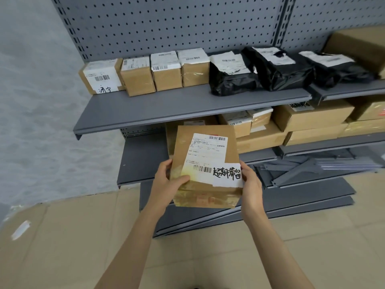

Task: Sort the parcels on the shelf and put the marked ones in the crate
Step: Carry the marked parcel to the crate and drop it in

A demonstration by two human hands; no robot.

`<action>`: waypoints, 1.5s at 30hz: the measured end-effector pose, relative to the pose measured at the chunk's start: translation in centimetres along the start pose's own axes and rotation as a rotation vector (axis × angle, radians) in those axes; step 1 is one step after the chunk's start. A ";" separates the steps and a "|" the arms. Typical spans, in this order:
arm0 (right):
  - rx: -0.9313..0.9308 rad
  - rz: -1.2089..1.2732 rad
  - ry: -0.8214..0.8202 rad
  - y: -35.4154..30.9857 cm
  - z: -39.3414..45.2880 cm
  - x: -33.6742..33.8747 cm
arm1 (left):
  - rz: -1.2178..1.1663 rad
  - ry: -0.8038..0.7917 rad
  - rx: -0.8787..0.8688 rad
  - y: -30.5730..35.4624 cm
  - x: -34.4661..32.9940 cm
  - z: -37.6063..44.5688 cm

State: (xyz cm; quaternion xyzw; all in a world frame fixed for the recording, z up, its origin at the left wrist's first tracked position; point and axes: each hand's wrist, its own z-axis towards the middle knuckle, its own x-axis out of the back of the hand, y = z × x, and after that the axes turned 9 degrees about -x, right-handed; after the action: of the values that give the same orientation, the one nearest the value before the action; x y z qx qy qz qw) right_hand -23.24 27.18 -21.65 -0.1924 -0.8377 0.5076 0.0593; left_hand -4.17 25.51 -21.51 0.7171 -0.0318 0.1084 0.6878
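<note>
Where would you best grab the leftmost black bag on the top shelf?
Probably by its two short ends, one hand from each side, coming from the front. The black bag lies flat near the shelf edge, soft and bulgy. A box sits close on its left and another bag overlaps its right, so slide it forward first.

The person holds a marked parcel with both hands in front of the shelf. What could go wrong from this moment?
1. The left hand and right hand grip only the lower end of the parcel, so it may tip forward.
2. No crate is in view; turning to find it, the person might trip on the loose shelf parts on the floor.
</note>
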 end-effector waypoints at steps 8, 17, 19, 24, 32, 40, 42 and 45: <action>0.032 0.180 0.318 0.5 -3.3 7.7 | 0.035 -0.371 -0.120 2.1 -7.7 0.2; 0.053 0.485 0.904 5.1 -13.2 21.9 | 0.134 -1.026 -0.236 4.2 -24.6 -8.8; 0.055 0.570 1.024 6.8 -16.2 24.8 | 0.142 -1.172 -0.266 4.8 -28.0 -12.9; 0.080 0.789 1.302 12.1 -23.6 32.2 | 0.152 -1.548 -0.331 5.8 -35.0 -24.1; 0.141 0.957 1.559 18.4 -35.4 42.4 | 0.116 -1.865 -0.392 6.5 -43.5 -41.8; 0.270 1.174 1.811 24.1 -46.7 48.9 | 0.104 -2.154 -0.486 6.7 -47.4 -58.6; 0.270 1.234 1.875 25.7 -48.9 49.7 | 0.149 -2.227 -0.498 6.3 -48.1 -62.4; 0.249 1.294 1.955 28.4 -51.7 51.1 | 0.181 -2.338 -0.529 5.3 -49.0 -67.8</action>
State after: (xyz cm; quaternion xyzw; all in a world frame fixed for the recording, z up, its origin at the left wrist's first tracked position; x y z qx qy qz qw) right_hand -47.50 101.15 -26.65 -0.8817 -0.1274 0.1584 0.4257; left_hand -60.56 87.47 -23.99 0.2135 -0.7080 -0.5696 0.3587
